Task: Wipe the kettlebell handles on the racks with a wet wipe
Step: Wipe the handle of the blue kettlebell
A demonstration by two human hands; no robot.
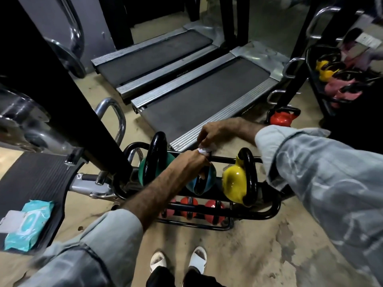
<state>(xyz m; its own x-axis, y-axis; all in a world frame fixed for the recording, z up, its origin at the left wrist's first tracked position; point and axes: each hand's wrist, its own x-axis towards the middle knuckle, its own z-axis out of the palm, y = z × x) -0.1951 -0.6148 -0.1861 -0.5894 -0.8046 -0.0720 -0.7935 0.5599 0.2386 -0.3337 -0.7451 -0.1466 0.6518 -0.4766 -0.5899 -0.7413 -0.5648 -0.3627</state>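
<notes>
A low black rack [267,210] holds a green kettlebell [145,168], a blue kettlebell [193,184] and a yellow kettlebell [234,181] on its top tier, each with a black handle. Several red kettlebells [213,211] lie on the lower tier. My left hand [192,162] grips the top of the blue kettlebell's handle. My right hand [213,132] pinches a crumpled white wet wipe [204,150] just above it, touching my left hand. The handle's top is hidden under both hands.
A teal wet-wipe pack [27,224] with its lid open lies on a black ribbed platform at the left. Two treadmills [192,94] stand behind the rack. A red kettlebell [281,118] sits on the floor. Another rack [331,77] of kettlebells stands at the right.
</notes>
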